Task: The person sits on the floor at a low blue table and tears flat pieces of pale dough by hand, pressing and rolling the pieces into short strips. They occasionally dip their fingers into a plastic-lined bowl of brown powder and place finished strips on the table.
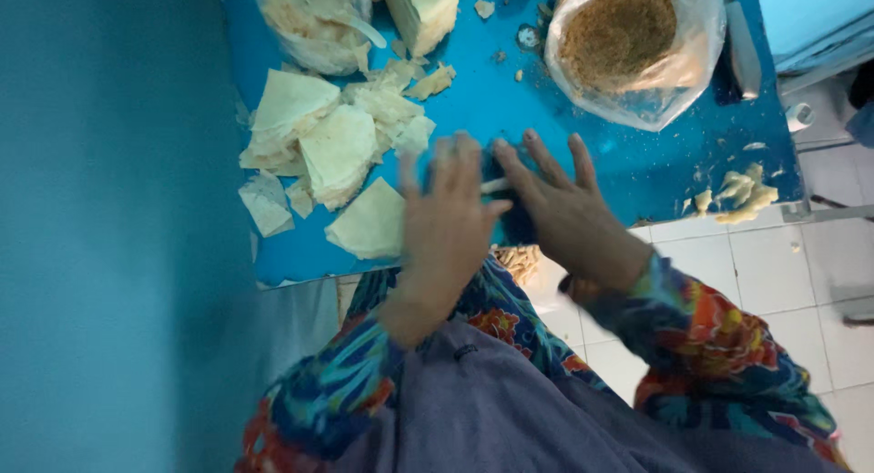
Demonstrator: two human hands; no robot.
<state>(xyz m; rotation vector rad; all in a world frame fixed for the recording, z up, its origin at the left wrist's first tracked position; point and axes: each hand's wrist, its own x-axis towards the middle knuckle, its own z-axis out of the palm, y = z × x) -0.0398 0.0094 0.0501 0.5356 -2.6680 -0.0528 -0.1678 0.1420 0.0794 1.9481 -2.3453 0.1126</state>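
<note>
Head view is showing both hands lying flat, fingers spread and gripping nothing: left hand [446, 218] and right hand [555, 204] are pressing a small pale roll [494, 185] on the blue table [637, 154], right of the wrapper sheets [337, 154].

Left hand [446, 213] and right hand [560, 204] press together on a small pale roll [494, 185] at the blue counter [510, 109] edge, beside torn wrapper sheets [332, 150].
</note>
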